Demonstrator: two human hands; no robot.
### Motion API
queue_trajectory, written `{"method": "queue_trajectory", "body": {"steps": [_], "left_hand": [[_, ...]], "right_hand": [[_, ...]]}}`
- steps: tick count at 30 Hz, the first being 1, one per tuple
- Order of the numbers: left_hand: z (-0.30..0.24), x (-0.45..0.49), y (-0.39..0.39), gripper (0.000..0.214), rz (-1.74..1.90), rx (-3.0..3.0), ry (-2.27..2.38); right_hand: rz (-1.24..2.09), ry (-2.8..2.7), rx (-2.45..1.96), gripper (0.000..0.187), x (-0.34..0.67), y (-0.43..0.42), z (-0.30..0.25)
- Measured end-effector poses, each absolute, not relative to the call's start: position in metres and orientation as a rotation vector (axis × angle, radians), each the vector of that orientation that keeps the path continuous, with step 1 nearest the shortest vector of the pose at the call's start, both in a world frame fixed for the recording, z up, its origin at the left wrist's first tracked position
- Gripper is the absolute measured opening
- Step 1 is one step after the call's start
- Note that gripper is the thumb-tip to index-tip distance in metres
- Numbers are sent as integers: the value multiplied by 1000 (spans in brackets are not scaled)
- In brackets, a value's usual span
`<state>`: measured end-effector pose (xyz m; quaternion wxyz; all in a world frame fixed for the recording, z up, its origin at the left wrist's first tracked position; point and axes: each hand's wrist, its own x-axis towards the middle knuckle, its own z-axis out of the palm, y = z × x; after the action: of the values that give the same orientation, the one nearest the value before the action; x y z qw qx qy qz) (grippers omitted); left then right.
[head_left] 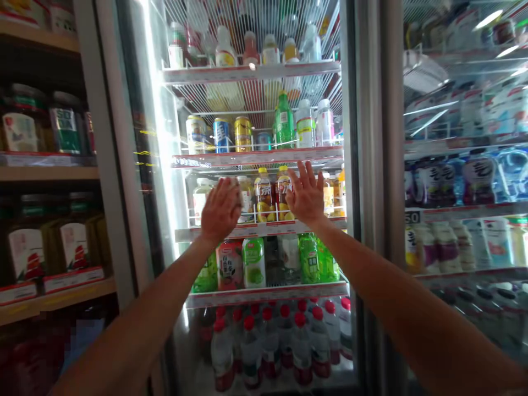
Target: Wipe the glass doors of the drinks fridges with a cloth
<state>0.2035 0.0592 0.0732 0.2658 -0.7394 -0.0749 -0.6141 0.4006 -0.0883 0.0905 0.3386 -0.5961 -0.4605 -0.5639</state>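
Both my arms reach into an open drinks fridge. My left hand is raised at the third shelf, fingers together and slightly blurred, in front of pale bottles. My right hand is open with fingers spread, just right of two yellow-capped tea bottles. Neither hand holds anything that I can see. The tea bottles stand between my two hands behind a low wire rail.
The open glass door stands at the left. Above are cans and a green bottle; below, green-labelled bottles and red-capped bottles. A shut fridge door is to the right; wooden shelves with jars are to the left.
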Motion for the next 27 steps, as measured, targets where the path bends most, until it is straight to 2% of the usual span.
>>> {"method": "queue_trajectory", "body": {"steps": [3, 5, 10, 13, 20, 23, 27], "left_hand": [[84, 181, 85, 50, -2097, -1746, -558], [87, 189, 82, 51, -2181, -1702, -612], [79, 247, 32, 47, -1741, -2002, -170], [77, 244, 29, 45, -1550, -2070, -52], [110, 187, 81, 51, -2191, -1724, -613], [119, 222, 58, 50, -2113, -1830, -476], [110, 272, 14, 47, -1703, -2012, -111]], "right_hand": [[-1477, -1182, -1567, 52, 399, -89, 91], [-1482, -1178, -1575, 51, 397, -90, 91], [-1499, -1185, -1600, 52, 397, -92, 91], [-1519, -1184, -1596, 51, 399, -91, 91], [-1522, -1184, -1548, 52, 400, -88, 89], [-1518, -1198, -1519, 53, 400, -88, 89], [-1505, -1190, -1550, 50, 400, -90, 90]]}}
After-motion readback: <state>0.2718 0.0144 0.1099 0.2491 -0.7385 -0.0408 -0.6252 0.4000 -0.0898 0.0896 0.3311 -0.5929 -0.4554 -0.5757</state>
